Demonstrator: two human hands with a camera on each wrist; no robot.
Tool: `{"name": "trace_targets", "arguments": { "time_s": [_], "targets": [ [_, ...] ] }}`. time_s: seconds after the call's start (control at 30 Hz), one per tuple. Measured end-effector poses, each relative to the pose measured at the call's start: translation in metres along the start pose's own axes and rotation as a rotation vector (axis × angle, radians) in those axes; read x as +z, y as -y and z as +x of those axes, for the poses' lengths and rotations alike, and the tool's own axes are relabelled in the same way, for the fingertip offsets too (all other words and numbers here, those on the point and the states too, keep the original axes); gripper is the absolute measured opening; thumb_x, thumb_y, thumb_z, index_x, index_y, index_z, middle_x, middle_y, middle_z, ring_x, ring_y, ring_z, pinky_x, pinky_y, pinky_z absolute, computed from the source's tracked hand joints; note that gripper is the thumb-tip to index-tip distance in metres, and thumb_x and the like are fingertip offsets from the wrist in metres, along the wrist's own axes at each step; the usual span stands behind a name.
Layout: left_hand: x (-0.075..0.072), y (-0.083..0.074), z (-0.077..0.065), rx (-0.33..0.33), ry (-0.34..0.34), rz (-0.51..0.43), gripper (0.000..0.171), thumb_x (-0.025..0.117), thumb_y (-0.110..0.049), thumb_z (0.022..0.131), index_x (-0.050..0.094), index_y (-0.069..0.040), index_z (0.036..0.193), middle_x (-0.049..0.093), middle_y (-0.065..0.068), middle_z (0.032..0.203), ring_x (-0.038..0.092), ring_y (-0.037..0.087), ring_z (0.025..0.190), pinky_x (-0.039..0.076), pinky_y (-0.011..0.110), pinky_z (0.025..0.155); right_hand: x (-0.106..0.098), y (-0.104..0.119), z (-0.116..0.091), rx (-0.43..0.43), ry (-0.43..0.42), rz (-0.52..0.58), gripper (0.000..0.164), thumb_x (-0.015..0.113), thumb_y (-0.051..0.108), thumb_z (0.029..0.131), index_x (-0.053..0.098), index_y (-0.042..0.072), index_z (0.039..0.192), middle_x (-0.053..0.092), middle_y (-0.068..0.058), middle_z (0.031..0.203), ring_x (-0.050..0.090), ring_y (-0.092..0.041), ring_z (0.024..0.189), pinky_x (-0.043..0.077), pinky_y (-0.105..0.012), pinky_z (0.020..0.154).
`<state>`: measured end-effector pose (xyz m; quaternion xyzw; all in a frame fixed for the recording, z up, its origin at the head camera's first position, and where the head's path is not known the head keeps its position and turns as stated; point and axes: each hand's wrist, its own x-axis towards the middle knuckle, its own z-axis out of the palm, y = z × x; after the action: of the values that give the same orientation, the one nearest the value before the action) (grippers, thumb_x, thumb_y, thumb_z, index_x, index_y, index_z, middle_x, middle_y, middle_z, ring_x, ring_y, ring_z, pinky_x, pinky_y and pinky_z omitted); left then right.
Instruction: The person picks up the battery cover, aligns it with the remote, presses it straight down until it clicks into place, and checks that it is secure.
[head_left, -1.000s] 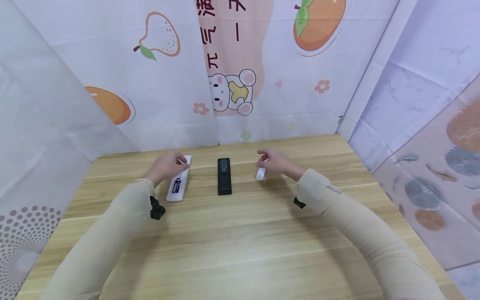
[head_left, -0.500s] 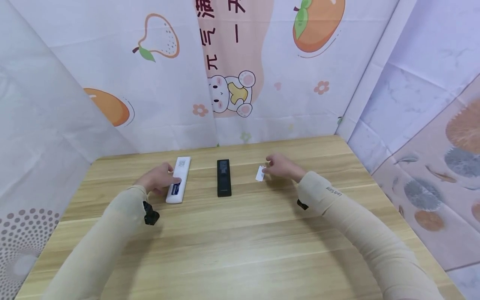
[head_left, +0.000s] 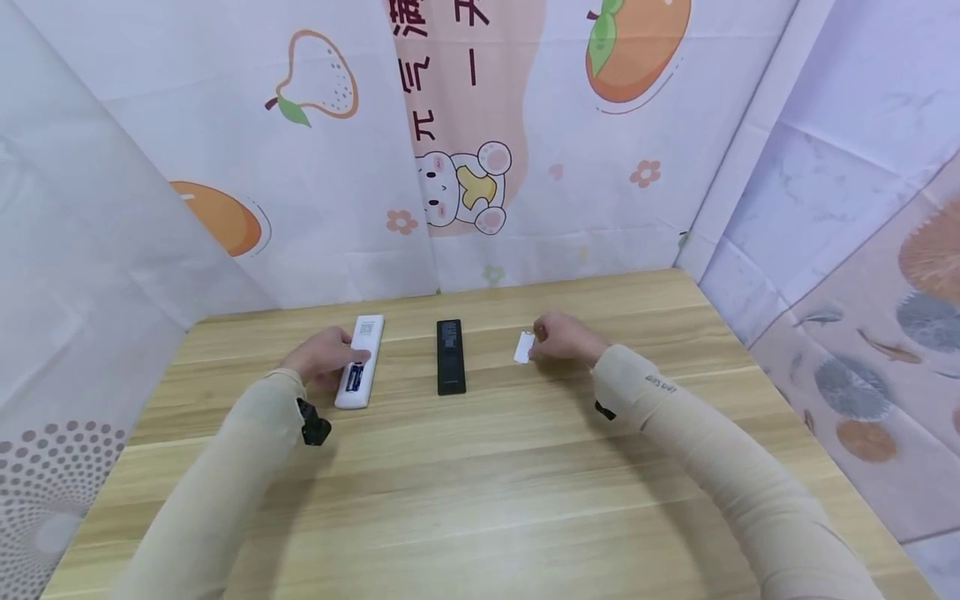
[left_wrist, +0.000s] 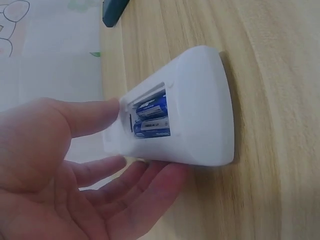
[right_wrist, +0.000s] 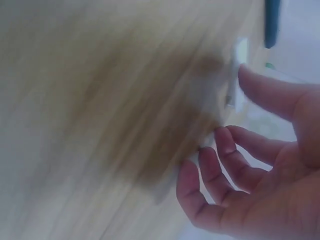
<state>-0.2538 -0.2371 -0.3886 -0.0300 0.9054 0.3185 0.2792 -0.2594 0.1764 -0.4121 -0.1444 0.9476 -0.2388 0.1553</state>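
Note:
A white remote control (head_left: 367,332) lies back side up at the left, its battery bay uncovered and two blue batteries (left_wrist: 152,120) inside. My left hand (head_left: 324,352) holds it from the left, thumb on the back face and fingers along the side edge. Further right lies a small white battery cover (head_left: 523,347). Beside it is my right hand (head_left: 567,337), its thumb right at the cover's edge. In the right wrist view the other fingers are loosely bent and apart from the cover (right_wrist: 239,75).
A black remote control (head_left: 451,358) lies between the two hands, near the back of the wooden table (head_left: 465,475). Behind the table hangs a printed white curtain (head_left: 330,208), with another patterned sheet (head_left: 840,350) along the right side.
My left hand has come down from over the white remote's upper part to hold its left side. My right hand has shifted right, off the battery cover, leaving more of it visible.

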Motion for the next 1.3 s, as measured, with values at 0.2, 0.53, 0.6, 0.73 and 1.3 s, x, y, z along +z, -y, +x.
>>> {"name": "trace_targets", "arguments": {
  "time_s": [0.2,0.53,0.6,0.73,1.3],
  "targets": [
    [0.000,0.005,0.005,-0.033,0.010,-0.033,0.051,0.067,-0.034,0.099,0.055,0.008,0.125,0.068,0.016,0.100,0.064,0.025,0.084,0.060,0.037,0.070,0.001,-0.004,0.000,0.011,0.025,0.024,0.060,0.075,0.012,0.087,0.053,-0.009,0.138,0.064,-0.022,0.124,0.059,-0.031,0.109,0.049,-0.043,0.097],
    [-0.003,0.000,0.008,-0.066,0.030,-0.022,0.049,0.065,-0.032,0.100,0.055,0.008,0.126,0.068,0.016,0.101,0.065,0.026,0.086,0.061,0.041,0.074,0.002,0.002,0.004,0.028,-0.017,0.069,0.048,0.065,0.031,0.099,0.061,-0.009,0.126,0.067,-0.020,0.119,0.061,-0.030,0.105,0.051,-0.043,0.094],
    [-0.003,0.000,0.009,-0.070,0.030,-0.029,0.051,0.065,-0.032,0.101,0.053,0.008,0.129,0.067,0.017,0.103,0.064,0.027,0.088,0.061,0.041,0.075,0.005,0.001,0.004,0.041,-0.055,0.075,0.048,0.066,0.032,0.099,0.062,-0.008,0.123,0.067,-0.019,0.117,0.061,-0.029,0.104,0.051,-0.043,0.092],
    [-0.001,0.000,0.012,-0.085,0.029,-0.050,0.052,0.066,-0.032,0.100,0.052,0.007,0.131,0.066,0.018,0.107,0.063,0.028,0.090,0.061,0.040,0.075,0.010,0.000,0.006,0.074,-0.110,0.074,0.043,0.069,0.031,0.097,0.063,-0.006,0.117,0.066,-0.018,0.112,0.060,-0.029,0.098,0.051,-0.042,0.089],
    [-0.006,0.004,0.011,-0.075,0.030,-0.048,0.057,0.066,-0.034,0.100,0.047,0.008,0.135,0.064,0.018,0.108,0.061,0.028,0.090,0.061,0.037,0.073,0.006,0.001,0.013,0.088,-0.104,0.135,0.034,0.078,0.021,0.091,0.071,-0.003,0.114,0.069,-0.015,0.116,0.060,-0.029,0.105,0.049,-0.042,0.096]
  ]
}}
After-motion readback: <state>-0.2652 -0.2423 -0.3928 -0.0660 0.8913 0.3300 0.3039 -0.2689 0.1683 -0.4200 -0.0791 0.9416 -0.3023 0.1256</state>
